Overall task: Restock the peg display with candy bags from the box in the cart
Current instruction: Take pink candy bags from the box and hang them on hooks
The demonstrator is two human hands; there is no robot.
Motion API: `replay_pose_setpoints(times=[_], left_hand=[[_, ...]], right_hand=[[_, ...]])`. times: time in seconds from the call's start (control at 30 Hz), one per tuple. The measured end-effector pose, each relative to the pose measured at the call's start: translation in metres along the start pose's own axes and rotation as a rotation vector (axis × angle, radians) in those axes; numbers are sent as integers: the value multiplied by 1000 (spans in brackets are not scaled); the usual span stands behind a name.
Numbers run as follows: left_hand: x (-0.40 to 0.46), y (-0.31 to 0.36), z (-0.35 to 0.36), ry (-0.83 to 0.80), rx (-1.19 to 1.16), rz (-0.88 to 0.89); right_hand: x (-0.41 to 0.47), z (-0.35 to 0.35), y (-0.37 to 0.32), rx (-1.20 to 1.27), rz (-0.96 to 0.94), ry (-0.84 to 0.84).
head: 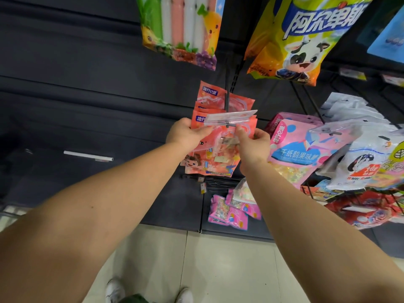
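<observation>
An orange-pink candy bag (pixel 213 159) with a cartoon face hangs in front of me at the tip of a dark metal peg (pixel 227 101). My left hand (pixel 188 135) grips its upper left edge. My right hand (pixel 254 145) pinches its upper right edge just below the clear price-tag holder (pixel 230 117). Several matching orange-pink bags (pixel 211 98) hang further back on the same peg. The cart and its box are out of view.
Pink candy bags (pixel 299 147) hang on the neighbouring peg to the right, white bags (pixel 369 154) beyond them. A yellow cow-print bag (pixel 303 36) and a fruit-print bag (pixel 181 27) hang overhead. Small pink packets (pixel 229 213) lie low. The black back panel (pixel 87 84) is on the left, pale floor tiles (pixel 196 263) below.
</observation>
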State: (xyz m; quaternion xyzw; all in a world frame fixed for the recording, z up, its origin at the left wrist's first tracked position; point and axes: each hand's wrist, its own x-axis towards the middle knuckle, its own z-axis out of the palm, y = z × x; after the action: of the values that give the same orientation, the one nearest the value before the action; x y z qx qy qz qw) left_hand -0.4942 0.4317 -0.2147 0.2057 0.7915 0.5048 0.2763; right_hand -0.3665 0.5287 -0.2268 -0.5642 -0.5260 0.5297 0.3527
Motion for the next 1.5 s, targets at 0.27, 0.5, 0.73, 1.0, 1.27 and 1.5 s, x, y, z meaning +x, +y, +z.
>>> replay_pose_setpoints(times=[0.27, 0.5, 0.73, 1.0, 1.27, 1.5], left_hand=[[-18, -44, -65, 21, 371, 7], [-56, -93, -204, 79, 867, 34], [-130, -187, -450, 333, 1028, -176], [-246, -284, -668, 583, 935, -482], [-290, -351, -759, 671, 811, -597], [-257, -383, -833, 638, 873, -732]], right_hand=[[-54, 32, 36, -191, 121, -25], [-160, 136, 8, -975, -482, -537], [-355, 320, 4, -1169, -869, -843], [-584, 471, 17, -1136, -1152, -1131], [-682, 554, 35, -1179, -1268, -1273], [-710, 653, 41, -1176, -1281, -1313]])
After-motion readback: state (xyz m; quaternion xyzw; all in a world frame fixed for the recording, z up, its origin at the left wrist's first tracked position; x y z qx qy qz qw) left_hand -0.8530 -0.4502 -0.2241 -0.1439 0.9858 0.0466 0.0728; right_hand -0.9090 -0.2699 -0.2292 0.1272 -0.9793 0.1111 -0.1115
